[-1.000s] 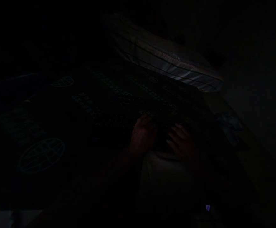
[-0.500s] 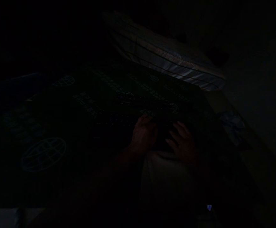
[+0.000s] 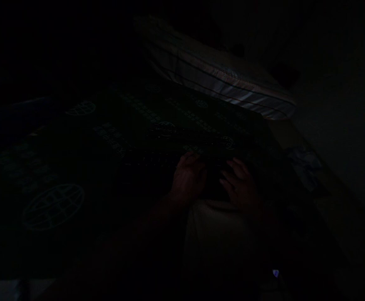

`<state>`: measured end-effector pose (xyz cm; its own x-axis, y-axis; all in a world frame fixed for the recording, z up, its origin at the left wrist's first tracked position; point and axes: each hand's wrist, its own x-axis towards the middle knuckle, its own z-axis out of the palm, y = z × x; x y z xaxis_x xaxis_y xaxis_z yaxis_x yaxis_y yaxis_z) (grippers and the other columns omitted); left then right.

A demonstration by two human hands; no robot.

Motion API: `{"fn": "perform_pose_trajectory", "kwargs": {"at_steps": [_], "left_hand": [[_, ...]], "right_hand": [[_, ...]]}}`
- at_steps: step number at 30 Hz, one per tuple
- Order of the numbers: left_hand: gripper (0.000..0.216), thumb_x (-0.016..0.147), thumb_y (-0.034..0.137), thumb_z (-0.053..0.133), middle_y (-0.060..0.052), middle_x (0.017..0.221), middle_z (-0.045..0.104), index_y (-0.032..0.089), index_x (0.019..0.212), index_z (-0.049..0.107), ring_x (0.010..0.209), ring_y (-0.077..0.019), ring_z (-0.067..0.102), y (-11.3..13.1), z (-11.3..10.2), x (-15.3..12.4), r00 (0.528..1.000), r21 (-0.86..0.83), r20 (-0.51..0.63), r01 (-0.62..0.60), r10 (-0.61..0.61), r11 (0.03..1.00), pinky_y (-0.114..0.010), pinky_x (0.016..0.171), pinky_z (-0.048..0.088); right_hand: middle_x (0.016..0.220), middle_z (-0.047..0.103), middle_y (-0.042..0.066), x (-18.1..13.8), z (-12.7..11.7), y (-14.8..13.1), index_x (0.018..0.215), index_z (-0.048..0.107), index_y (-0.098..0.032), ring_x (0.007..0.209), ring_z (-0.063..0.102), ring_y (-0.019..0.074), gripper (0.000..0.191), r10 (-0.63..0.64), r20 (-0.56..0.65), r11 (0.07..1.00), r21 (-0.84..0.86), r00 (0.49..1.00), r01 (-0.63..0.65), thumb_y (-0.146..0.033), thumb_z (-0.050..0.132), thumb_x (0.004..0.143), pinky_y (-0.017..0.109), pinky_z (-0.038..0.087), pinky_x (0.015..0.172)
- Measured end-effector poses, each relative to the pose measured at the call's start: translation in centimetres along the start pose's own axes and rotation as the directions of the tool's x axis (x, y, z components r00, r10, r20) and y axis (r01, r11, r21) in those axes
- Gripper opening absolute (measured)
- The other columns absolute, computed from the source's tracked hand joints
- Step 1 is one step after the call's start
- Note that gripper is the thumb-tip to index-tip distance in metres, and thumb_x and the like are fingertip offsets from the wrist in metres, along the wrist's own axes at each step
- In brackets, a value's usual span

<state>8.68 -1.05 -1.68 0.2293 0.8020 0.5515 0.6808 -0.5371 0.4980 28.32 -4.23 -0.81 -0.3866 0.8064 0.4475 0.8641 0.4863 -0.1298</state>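
Observation:
The picture is very dark. A black keyboard (image 3: pixel 147 161), with faint marks on its keys, lies on a dark green printed cover. My left hand (image 3: pixel 188 175) rests over its middle, fingers slightly bent with the tips near the upper keys. To the right, my right hand (image 3: pixel 239 182) is at the keyboard's right part, fingers spread. Neither hand grips anything that I can see. Just beyond the keyboard runs a long dark thing (image 3: pixel 188 136) with small bright specks; its kind is too dark to tell.
White globes and lettering mark the green cover (image 3: pixel 53 207). A striped mattress (image 3: pixel 220 88) lies at the back. Pale cloth (image 3: pixel 217 230) shows below my hands. A crumpled pale-blue thing (image 3: pixel 304 163) lies at the right, and a dark blue thing (image 3: pixel 19 110) at the far left.
The view has shifted very slightly, so the surroundings sit a little further left. Both hands stay at the keyboard, with only tiny finger movement.

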Motion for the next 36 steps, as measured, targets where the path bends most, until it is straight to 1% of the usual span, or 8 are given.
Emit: {"fn": "perform_pose_trajectory", "kwargs": {"at_steps": [4, 10, 14, 17, 22, 27, 31, 36], "left_hand": [[0.011, 0.079, 0.014, 0.056, -0.012, 0.108, 0.064, 0.015, 0.078, 0.068, 0.113, -0.031, 0.052, 0.1, -0.1, 0.0, 1.0, -0.004, -0.004, 0.001, -0.001, 1.0, -0.049, 0.092, 0.049], [0.011, 0.08, 0.015, 0.056, -0.012, 0.105, 0.065, 0.014, 0.078, 0.068, 0.11, -0.029, 0.054, 0.2, -0.4, 0.0, 1.0, 0.006, 0.019, -0.013, 0.013, 1.0, -0.048, 0.093, 0.048], [0.012, 0.081, 0.015, 0.055, -0.011, 0.104, 0.066, 0.016, 0.078, 0.067, 0.107, -0.0269, 0.056, 0.3, -0.5, 0.0, 0.999, 0.007, 0.027, -0.026, 0.026, 1.0, -0.048, 0.094, 0.047], [0.013, 0.081, 0.015, 0.055, -0.011, 0.105, 0.065, 0.016, 0.078, 0.067, 0.109, -0.028, 0.055, 0.3, -0.5, 0.0, 0.999, -0.022, 0.031, -0.015, 0.015, 1.0, -0.05, 0.095, 0.046], [0.011, 0.079, 0.015, 0.057, -0.013, 0.109, 0.064, 0.014, 0.081, 0.068, 0.114, -0.0305, 0.051, 0.2, -0.3, -0.2, 1.0, -0.008, 0.019, -0.008, 0.008, 1.0, -0.049, 0.094, 0.047], [0.009, 0.078, 0.016, 0.058, -0.009, 0.104, 0.066, 0.017, 0.078, 0.067, 0.111, -0.0284, 0.054, 0.0, 0.0, -0.2, 1.0, 0.022, -0.012, -0.025, 0.026, 0.999, -0.048, 0.092, 0.049], [0.01, 0.077, 0.016, 0.059, -0.011, 0.108, 0.065, 0.015, 0.08, 0.068, 0.113, -0.0304, 0.053, -0.1, 0.0, -0.1, 1.0, 0.045, -0.006, -0.018, 0.018, 0.999, -0.048, 0.091, 0.05], [0.009, 0.078, 0.015, 0.059, -0.011, 0.105, 0.066, 0.015, 0.078, 0.068, 0.11, -0.0291, 0.055, 0.0, 0.0, 0.0, 0.999, 0.044, 0.001, -0.04, 0.04, 0.998, -0.047, 0.093, 0.049]], "right_hand": [[0.126, 0.055, 0.01, 0.4, 0.4, 0.9, 0.1, 0.069, -0.023, 0.128, 0.038, 0.0312, 0.023, 0.001, 0.033, 0.999, 0.038, 0.999, -0.002, -0.027, 0.05, 0.086, 0.056, 0.042, 0.098], [0.125, 0.055, 0.01, 0.7, 0.8, 2.1, 0.099, 0.071, -0.025, 0.126, 0.04, 0.0312, 0.022, 0.01, 0.078, 0.996, 0.082, 0.997, -0.016, -0.031, 0.054, 0.085, 0.056, 0.041, 0.097], [0.127, 0.053, 0.009, 1.1, 0.7, 2.6, 0.095, 0.072, -0.026, 0.127, 0.038, 0.0314, 0.02, 0.004, 0.1, 0.996, 0.087, 0.995, -0.013, -0.032, 0.057, 0.083, 0.057, 0.04, 0.098], [0.129, 0.052, 0.008, 1.3, 0.6, 2.6, 0.094, 0.072, -0.027, 0.128, 0.037, 0.0316, 0.018, -0.005, 0.117, 0.997, 0.08, 0.993, -0.004, -0.032, 0.059, 0.082, 0.057, 0.04, 0.099], [0.125, 0.054, 0.008, 1.5, 0.6, 2.4, 0.089, 0.073, -0.025, 0.128, 0.037, 0.0318, 0.015, -0.021, 0.12, 0.997, 0.082, 0.993, 0.011, -0.028, 0.061, 0.081, 0.056, 0.04, 0.099], [0.126, 0.054, 0.009, 1.7, 0.6, 2.3, 0.089, 0.074, -0.024, 0.129, 0.036, 0.0315, 0.014, -0.012, 0.123, 0.996, 0.09, 0.992, 0.0, -0.027, 0.063, 0.08, 0.056, 0.041, 0.098], [0.123, 0.056, 0.011, 1.5, 0.6, 2.8, 0.09, 0.074, -0.022, 0.126, 0.039, 0.0316, 0.016, -0.001, 0.109, 0.995, 0.096, 0.994, -0.009, -0.03, 0.065, 0.078, 0.055, 0.042, 0.098], [0.122, 0.058, 0.008, 0.9, 0.7, 3.3, 0.093, 0.073, -0.025, 0.127, 0.039, 0.0305, 0.017, 0.012, 0.082, 0.992, 0.124, 0.997, -0.023, -0.032, 0.065, 0.079, 0.056, 0.04, 0.099]]}}
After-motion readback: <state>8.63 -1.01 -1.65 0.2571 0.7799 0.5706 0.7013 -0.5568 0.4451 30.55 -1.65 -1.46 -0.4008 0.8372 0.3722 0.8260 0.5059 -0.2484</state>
